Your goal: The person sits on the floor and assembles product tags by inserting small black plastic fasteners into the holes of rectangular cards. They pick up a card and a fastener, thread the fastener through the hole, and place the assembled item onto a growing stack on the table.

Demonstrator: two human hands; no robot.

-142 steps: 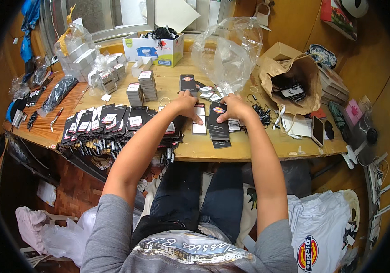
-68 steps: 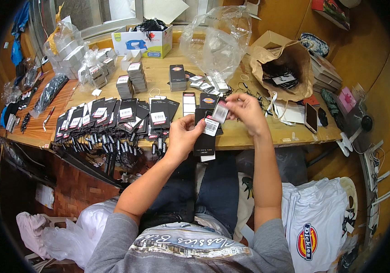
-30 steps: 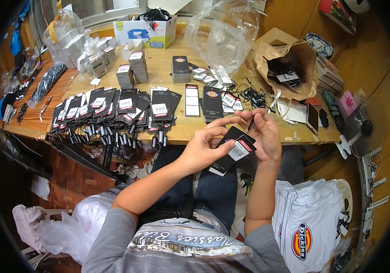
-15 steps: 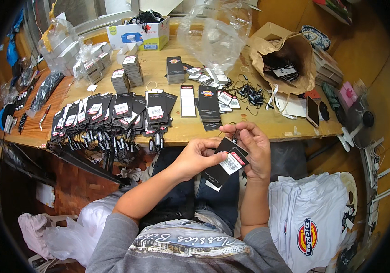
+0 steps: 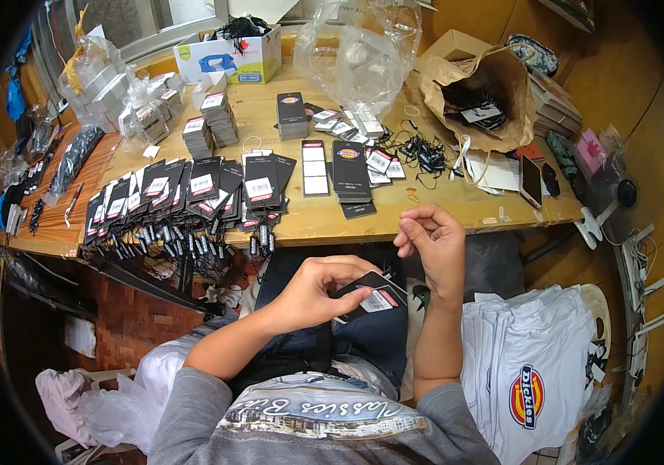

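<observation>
My left hand (image 5: 312, 291) holds black hang tags (image 5: 373, 298) over my lap, the thumb pressed on a white barcode sticker with a red strip. Apart from them, near the table's front edge, my right hand (image 5: 434, 240) is raised with its fingers curled and pinched together. Whatever is between those fingertips is too small to make out. On the table beyond lie a stack of black tags (image 5: 350, 170) and a white sticker strip (image 5: 315, 168). Many finished-looking black tags with cords (image 5: 204, 180) spread along the front edge at left, their cords hanging over it.
Loose black cords (image 5: 422, 155) lie right of the small tags. A brown paper bag (image 5: 434, 97), a phone (image 5: 530, 182) and a clear plastic bag (image 5: 359, 66) are on the table. White printed fabric pieces (image 5: 529, 341) are piled at my right. A cardboard box (image 5: 266, 58) stands at the back.
My right hand has come away from the tags and their cord, moving slightly up and right. My left hand has lowered with the tags, which now lie flatter.
</observation>
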